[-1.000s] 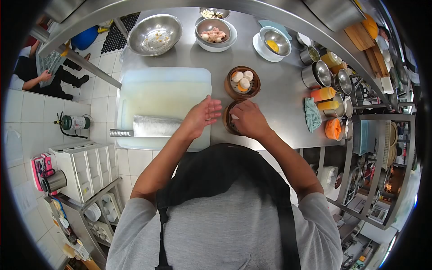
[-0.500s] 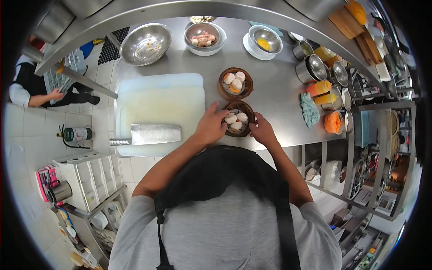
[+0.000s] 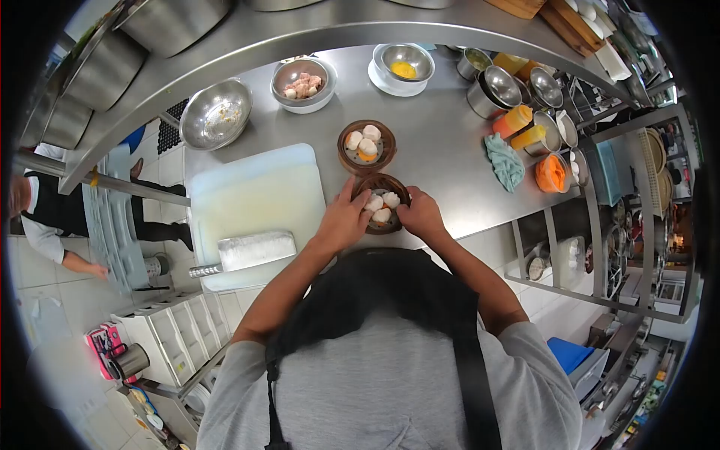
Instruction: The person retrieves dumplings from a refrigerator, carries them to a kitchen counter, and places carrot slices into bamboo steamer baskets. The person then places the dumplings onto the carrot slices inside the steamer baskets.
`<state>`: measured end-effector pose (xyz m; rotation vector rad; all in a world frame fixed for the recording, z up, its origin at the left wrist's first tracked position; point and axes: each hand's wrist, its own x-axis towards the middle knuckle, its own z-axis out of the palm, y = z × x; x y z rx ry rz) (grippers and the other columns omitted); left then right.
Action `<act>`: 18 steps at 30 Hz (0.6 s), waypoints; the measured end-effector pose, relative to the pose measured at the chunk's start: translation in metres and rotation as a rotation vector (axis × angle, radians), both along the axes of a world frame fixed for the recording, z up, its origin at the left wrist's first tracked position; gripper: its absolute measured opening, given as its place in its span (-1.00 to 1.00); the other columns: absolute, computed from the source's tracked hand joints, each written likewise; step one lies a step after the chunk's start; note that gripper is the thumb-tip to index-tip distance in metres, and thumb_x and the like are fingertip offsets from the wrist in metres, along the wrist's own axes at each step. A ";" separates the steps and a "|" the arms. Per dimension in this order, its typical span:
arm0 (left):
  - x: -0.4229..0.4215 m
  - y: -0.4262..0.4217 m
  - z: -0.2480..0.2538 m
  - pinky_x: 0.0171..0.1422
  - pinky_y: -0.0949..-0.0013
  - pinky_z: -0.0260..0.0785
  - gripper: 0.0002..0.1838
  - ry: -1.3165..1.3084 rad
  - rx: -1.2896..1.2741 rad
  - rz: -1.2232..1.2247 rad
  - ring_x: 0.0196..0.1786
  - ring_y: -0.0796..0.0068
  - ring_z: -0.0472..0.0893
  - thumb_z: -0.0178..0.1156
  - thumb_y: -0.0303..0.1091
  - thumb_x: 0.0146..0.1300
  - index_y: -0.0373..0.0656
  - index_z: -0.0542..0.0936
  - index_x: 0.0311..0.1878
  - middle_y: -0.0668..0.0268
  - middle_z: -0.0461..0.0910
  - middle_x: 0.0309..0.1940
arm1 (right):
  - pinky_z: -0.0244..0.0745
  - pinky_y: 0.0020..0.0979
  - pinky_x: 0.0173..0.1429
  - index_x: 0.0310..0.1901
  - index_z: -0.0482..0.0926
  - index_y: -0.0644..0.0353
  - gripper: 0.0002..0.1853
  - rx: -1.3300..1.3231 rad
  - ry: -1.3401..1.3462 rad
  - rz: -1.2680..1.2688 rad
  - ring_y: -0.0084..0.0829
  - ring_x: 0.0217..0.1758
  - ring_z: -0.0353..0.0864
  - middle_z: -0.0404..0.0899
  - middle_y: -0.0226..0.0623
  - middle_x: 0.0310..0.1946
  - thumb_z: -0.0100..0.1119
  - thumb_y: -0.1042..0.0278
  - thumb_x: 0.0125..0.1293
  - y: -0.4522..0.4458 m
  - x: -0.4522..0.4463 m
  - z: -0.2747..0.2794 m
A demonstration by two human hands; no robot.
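A small round bamboo steamer basket (image 3: 390,180) with several white dumplings (image 3: 382,215) on a perforated liner sits near the table's front edge. My left hand (image 3: 343,219) grips its left side, fingers over the rim. On the right side, my right hand (image 3: 421,215) holds the same basket, its thumb near the dumplings. A second bamboo steamer basket (image 3: 391,152), also with dumplings (image 3: 371,133), stands just beyond it, apparently touching or nearly so. Left of my hands lies a cleaver (image 3: 259,250) on a white cutting board (image 3: 255,180).
Metal bowls at the back hold pink meat (image 3: 303,85) and yellow liquid (image 3: 403,70); a stained bowl (image 3: 216,114) is at left. Squeeze bottles (image 3: 513,121) and a green cloth (image 3: 505,162) lie right. A shelf (image 3: 315,34) crosses overhead. A person (image 3: 60,217) carries crates at left.
My view has turned, shifting the table in the picture. Both hands stay at the near basket, my right fingers now further over its rim. The person with the crates has come closer.
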<state>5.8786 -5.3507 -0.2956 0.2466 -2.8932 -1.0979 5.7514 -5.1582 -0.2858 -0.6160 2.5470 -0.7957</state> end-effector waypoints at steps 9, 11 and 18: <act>0.013 -0.036 0.022 0.34 0.21 0.44 -0.50 0.177 0.525 0.388 0.18 0.14 0.63 0.11 -0.17 0.58 -0.18 0.48 0.46 0.02 0.53 0.31 | 0.62 0.04 0.18 0.10 0.65 0.39 -0.53 0.023 0.039 0.090 0.19 -0.01 0.73 0.73 0.23 -0.16 0.19 0.28 0.21 -0.018 -0.052 0.080; 0.001 -0.041 0.002 0.24 0.26 0.47 -0.47 0.140 0.684 0.461 0.11 0.28 0.64 0.09 -0.08 0.61 -0.16 0.46 0.49 0.11 0.57 0.27 | 0.62 0.05 0.17 0.11 0.65 0.38 -0.53 0.016 0.064 0.078 0.20 -0.01 0.73 0.73 0.23 -0.15 0.19 0.27 0.21 -0.037 -0.065 0.096; -0.053 -0.034 0.005 0.20 0.11 0.51 -0.17 -0.137 1.101 0.613 0.11 0.24 0.68 0.03 0.26 0.57 -0.03 0.15 0.70 0.21 0.33 0.56 | 0.62 0.01 0.16 -0.03 0.63 0.34 -0.63 0.112 0.061 0.026 0.16 0.02 0.73 0.76 0.13 -0.12 0.16 0.23 0.26 -0.092 -0.112 0.056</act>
